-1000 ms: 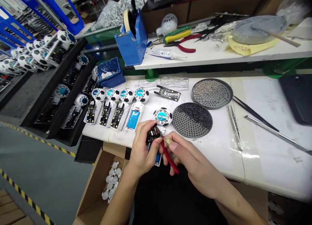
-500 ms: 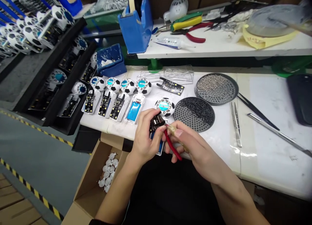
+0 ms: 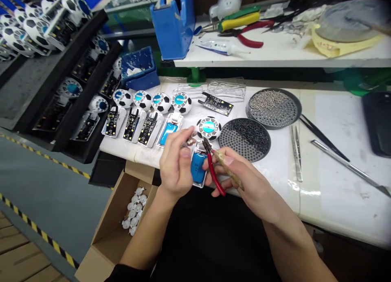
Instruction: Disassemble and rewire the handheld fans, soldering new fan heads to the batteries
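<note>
My left hand [image 3: 176, 164] is closed around a circuit board, mostly hidden by the fingers; a small metallic part [image 3: 190, 141] shows at the fingertips. In my right hand [image 3: 241, 172] is a pair of side cutters [image 3: 214, 168], one handle red and the other wrapped in yellowish tape. The cutters' dark jaws point up and left, apart from the left hand. Beneath them lies an open white housing with a blue battery [image 3: 199, 168], joined to a soccer-ball head [image 3: 209, 127]. Another circuit board [image 3: 216, 104] lies behind it.
Several soccer-ball units [image 3: 148, 129] stand in a row at left. Two round perforated trays hold black screws [image 3: 252, 135] and silver screws [image 3: 269, 101]. Tweezers [image 3: 295, 154] and a metal spudger [image 3: 348, 166] lie at right. A cardboard box [image 3: 106, 229] with white parts sits below the table edge.
My left hand has moved left, away from the cutters, and turned the circuit board mostly out of sight. The cutters' jaws and the blue battery are now exposed. The view has shifted slightly.
</note>
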`<state>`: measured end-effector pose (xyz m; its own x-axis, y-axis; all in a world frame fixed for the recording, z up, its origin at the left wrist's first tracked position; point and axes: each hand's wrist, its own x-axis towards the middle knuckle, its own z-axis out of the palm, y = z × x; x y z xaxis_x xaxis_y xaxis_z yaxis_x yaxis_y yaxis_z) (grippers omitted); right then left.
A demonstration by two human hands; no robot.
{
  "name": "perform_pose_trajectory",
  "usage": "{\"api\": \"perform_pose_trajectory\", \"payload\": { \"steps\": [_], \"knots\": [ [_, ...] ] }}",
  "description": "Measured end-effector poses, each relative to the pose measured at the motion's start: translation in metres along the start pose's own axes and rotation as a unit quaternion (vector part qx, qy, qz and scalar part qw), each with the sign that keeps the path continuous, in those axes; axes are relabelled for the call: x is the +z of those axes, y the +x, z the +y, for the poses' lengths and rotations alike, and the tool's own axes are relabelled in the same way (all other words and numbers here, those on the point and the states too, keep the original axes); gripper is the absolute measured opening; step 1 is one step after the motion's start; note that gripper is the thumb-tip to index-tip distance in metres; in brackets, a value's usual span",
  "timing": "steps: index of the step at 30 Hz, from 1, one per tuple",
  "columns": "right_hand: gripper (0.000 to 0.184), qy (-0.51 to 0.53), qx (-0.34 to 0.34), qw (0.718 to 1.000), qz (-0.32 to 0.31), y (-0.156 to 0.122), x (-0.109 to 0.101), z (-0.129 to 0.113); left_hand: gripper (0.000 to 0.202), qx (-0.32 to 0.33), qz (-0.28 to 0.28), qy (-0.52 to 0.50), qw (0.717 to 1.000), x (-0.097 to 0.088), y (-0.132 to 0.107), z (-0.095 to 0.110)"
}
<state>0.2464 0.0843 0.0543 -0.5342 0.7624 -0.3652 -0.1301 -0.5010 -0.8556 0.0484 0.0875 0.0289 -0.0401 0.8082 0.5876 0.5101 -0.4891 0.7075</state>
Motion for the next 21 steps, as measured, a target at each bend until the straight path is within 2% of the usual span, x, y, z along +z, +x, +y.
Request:
{"api": "perform_pose_trajectory", "payload": {
  "steps": [2,4,9,13,15,17,19,21],
  "knots": [
    [0.045,0.005,0.012,1.0,-0.01,-0.001,-0.004,0.001,0.036,-0.049,0.046,-0.059,0.996,-0.003,0.001,-0.001],
    [0.048,0.004,0.019,1.0,-0.019,-0.002,-0.007,0.003,0.029,-0.077,0.063,-0.081,0.992,-0.006,0.003,-0.002],
    [0.049,-0.007,0.009,0.999,-0.048,-0.005,-0.011,0.003,0.012,-0.101,0.056,-0.055,0.992,-0.015,0.013,0.002],
    [0.047,-0.03,-0.022,0.997,-0.071,-0.011,-0.015,0.007,0.015,-0.11,0.028,-0.075,0.991,-0.017,0.026,0.008],
    [0.043,-0.046,-0.052,0.995,-0.07,-0.016,-0.018,0.012,0.016,-0.105,0.004,-0.07,0.992,-0.013,0.042,0.009],
    [0.041,-0.06,-0.075,0.993,-0.066,-0.02,-0.021,0.018,0.015,-0.072,-0.035,-0.029,0.996,-0.005,0.066,0.007],
    [0.04,-0.073,-0.094,0.991,-0.068,-0.023,-0.023,0.023,0.012,-0.012,-0.104,0.055,0.993,0.006,0.097,0.003],
    [0.04,-0.09,-0.111,0.987,-0.073,-0.024,-0.024,0.026,0.013,0.047,-0.204,0.161,0.964,0.022,0.128,-0.005]
  ]
}}
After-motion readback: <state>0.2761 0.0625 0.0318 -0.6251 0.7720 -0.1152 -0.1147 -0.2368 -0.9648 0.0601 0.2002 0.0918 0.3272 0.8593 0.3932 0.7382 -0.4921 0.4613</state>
